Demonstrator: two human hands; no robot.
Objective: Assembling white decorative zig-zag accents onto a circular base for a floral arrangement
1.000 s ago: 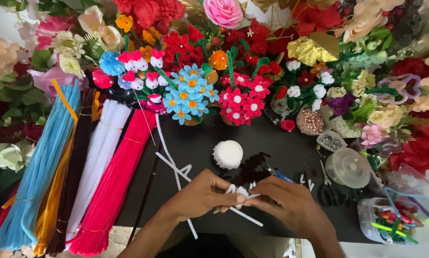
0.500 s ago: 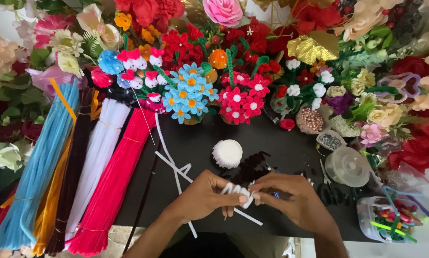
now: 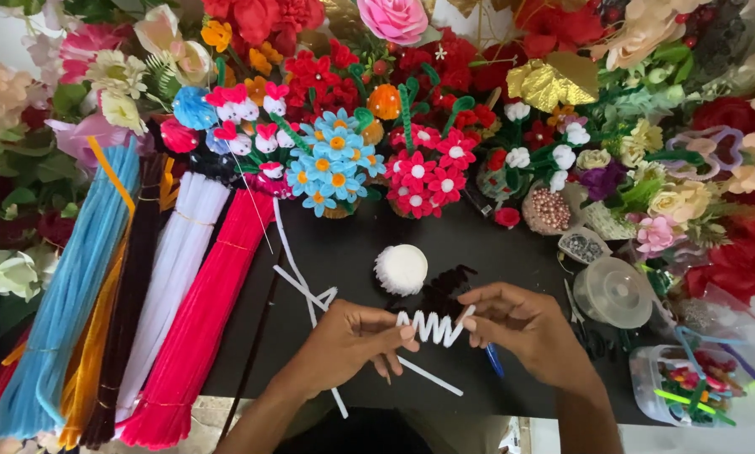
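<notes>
White zigzag pipe cleaner (image 3: 434,326) pinched at its ends between left hand (image 3: 344,343) and right hand (image 3: 533,328) near the black table's (image 3: 495,252) front edge, white pompom (image 3: 401,269) just behind, red pipe-cleaner bundle (image 3: 197,328) along the left.

White zigzag pipe cleaner (image 3: 434,326): fuzzy chenille pile, matt. Bundled pipe cleaners, light blue (image 3: 66,311), white (image 3: 171,277) and red (image 3: 197,328): same fuzzy matt pile. Tabletop (image 3: 512,252): black, matt, smooth. Round lidded container (image 3: 617,292): clear glossy plastic. Gold leaf (image 3: 554,81): shiny, foil-like. Pink rose (image 3: 391,17): soft cloth-like petals.
</notes>
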